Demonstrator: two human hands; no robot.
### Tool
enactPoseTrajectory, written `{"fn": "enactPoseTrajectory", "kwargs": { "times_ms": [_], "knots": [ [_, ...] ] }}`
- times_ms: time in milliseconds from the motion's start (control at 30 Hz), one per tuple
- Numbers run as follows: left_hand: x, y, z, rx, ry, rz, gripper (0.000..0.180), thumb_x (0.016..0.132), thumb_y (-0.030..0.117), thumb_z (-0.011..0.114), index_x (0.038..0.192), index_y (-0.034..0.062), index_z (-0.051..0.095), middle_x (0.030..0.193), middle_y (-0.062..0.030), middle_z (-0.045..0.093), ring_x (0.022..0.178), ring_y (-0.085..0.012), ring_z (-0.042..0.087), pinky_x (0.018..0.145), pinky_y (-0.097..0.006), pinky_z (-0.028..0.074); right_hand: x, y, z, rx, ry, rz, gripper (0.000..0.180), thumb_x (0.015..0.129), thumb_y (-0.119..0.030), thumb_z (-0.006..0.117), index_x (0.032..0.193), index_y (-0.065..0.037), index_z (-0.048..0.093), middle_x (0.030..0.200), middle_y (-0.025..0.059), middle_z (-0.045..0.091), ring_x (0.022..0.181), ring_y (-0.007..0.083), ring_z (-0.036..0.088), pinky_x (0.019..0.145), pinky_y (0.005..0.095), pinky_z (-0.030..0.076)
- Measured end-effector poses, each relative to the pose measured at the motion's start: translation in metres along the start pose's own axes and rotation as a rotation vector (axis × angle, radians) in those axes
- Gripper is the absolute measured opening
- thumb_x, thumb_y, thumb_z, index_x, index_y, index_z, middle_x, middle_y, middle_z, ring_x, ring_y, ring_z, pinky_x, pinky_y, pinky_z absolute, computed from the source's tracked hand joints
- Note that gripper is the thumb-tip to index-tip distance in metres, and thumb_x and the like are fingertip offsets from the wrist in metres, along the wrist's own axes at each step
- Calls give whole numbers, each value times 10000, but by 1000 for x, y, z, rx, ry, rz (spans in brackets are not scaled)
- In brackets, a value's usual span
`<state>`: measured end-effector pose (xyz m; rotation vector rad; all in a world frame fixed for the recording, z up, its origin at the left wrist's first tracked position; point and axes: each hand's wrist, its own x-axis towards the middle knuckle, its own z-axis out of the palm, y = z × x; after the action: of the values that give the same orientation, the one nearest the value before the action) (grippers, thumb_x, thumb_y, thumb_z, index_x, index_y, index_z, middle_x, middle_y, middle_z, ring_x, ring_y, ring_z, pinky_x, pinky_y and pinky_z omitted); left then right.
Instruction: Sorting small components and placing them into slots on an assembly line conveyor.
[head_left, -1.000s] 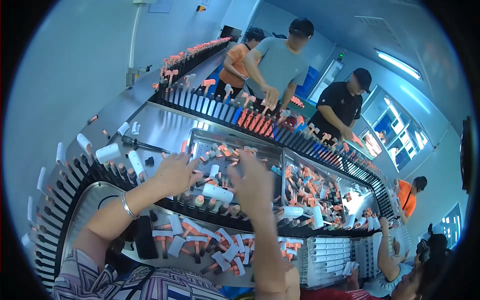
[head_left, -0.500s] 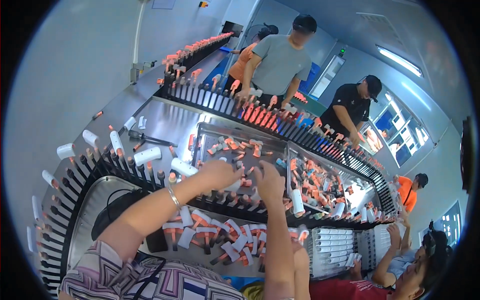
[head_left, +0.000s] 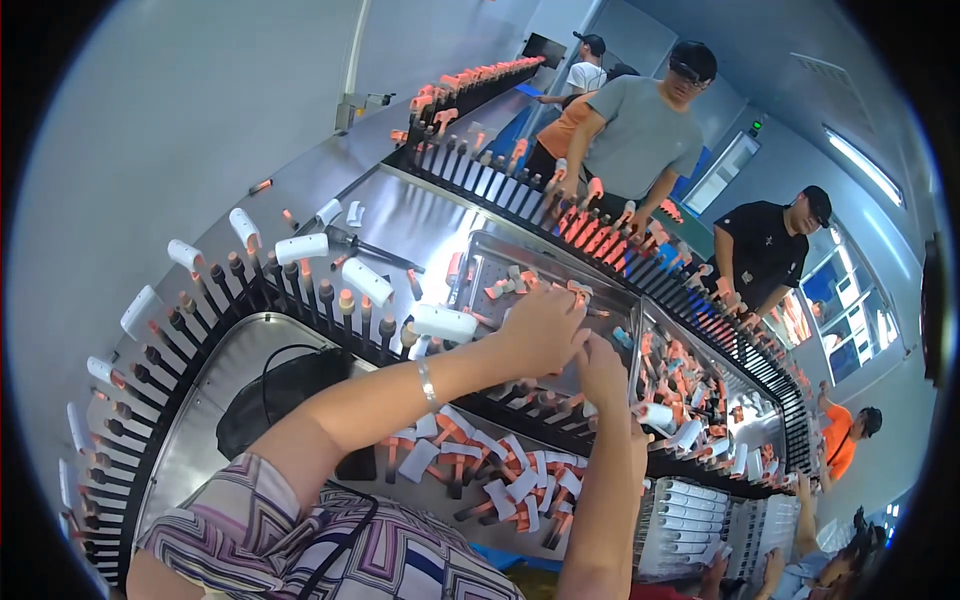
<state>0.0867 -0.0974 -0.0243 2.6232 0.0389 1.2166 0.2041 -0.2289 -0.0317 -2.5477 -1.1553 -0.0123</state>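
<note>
— Two hands have come together since a second ago: the left hand (head_left: 540,330) has swung in from the side and now sits bunched just beside the right hand (head_left: 603,368), both over the near edge of the metal tray (head_left: 480,262).

— What does that say about the work?

— My guess is that a piece is being fitted or picked between the two hands, rather than reached for. The left fingers (head_left: 572,300) are curled tight, and the right fingers (head_left: 590,345) are folded in toward them.

— What do they hold?

— I cannot tell. Whatever sits between the fingers is covered by the backs of the hands. Just beyond the fingertips lie loose orange-and-white parts (head_left: 505,283) in the tray, and a white capped tube (head_left: 443,322) stands on a peg just to the left of the left fingers.

— Anything else hard to read?

— Below the wrists, a heap of white and orange pieces (head_left: 500,475) lies on the counter (head_left: 215,420), partly hidden by the forearms. The peg conveyor (head_left: 300,285) bends away with the lens. Across it, other people (head_left: 640,130) work, and their hands are too small to make out.
</note>
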Motion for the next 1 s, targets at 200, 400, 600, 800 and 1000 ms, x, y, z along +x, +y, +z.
{"fn": "enactPoseTrajectory", "kwargs": {
  "times_ms": [200,400,600,800,1000],
  "knots": [
    [-29,-28,-20,251,-596,-106,197,778,237,579,823,83,693,841,-100,659,827,-263,628,716,-399,480,-35,-73,-1,144,325,-151,398,880,-246,591,1217,-40,539,1156,148,602,1053,319,573,852,422,446],
    [-43,-63,-49,318,-674,-93,173,808,227,559,820,94,670,880,-105,655,858,-271,637,726,-391,491,-96,-132,-90,409,568,-187,353,890,-100,565,1227,0,544,1189,129,590,1085,217,557,902,320,431],
    [-76,-90,-78,315,-677,-297,228,856,242,517,912,64,648,882,-113,658,913,-297,614,801,-429,471,-165,-129,-94,653,783,-231,318,932,-18,435,1229,69,508,1166,177,583,1090,224,569,936,314,426],
    [-48,-66,-140,270,-233,-57,215,865,216,521,945,51,634,1017,-110,617,1043,-263,528,891,-400,409,-198,-159,-32,202,267,-466,185,821,-41,633,1005,-28,644,974,195,648,947,335,627,759,281,511],
    [-77,-72,-131,201,-265,-190,414,931,353,390,850,75,687,970,-90,640,945,-257,608,799,-378,467,-203,-152,82,578,-11,-69,151,840,-89,621,970,-16,642,875,126,646,713,226,632,636,312,487]
  ]
}}
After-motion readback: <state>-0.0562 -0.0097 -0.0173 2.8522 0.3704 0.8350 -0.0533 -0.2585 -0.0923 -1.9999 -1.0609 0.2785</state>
